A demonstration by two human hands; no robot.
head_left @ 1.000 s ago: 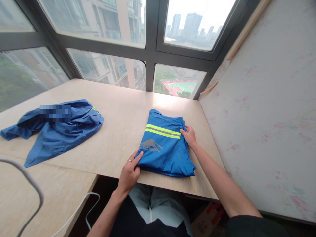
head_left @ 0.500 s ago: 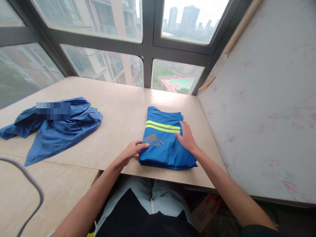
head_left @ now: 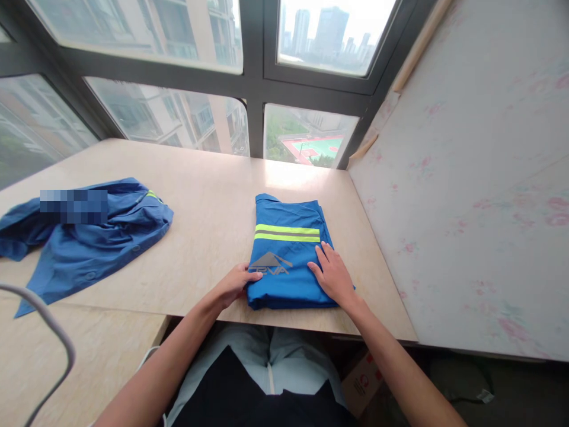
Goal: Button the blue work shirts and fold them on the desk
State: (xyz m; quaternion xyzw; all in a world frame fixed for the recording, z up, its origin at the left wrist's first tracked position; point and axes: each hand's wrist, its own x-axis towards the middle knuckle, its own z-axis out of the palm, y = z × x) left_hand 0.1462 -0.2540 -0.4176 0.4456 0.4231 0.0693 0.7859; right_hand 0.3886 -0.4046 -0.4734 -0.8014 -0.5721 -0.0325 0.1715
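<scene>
A folded blue garment (head_left: 284,249) with a yellow-green reflective stripe and a grey logo lies near the front edge of the wooden table (head_left: 213,207). My left hand (head_left: 235,283) rests against its near left corner, fingers curled at the fabric edge. My right hand (head_left: 331,274) lies flat on the garment's right side, fingers stretched out and pressing down on the cloth.
A second blue garment (head_left: 84,234), crumpled and unfolded, lies at the table's left. Large windows (head_left: 169,118) run along the back. A pale floral wall panel (head_left: 466,178) closes off the right. A grey cable (head_left: 48,323) loops over a lower wooden surface at bottom left.
My right hand has slid from the garment's far right edge toward me and onto its top. The left hand moved up to the near left corner. The view shifted slightly.
</scene>
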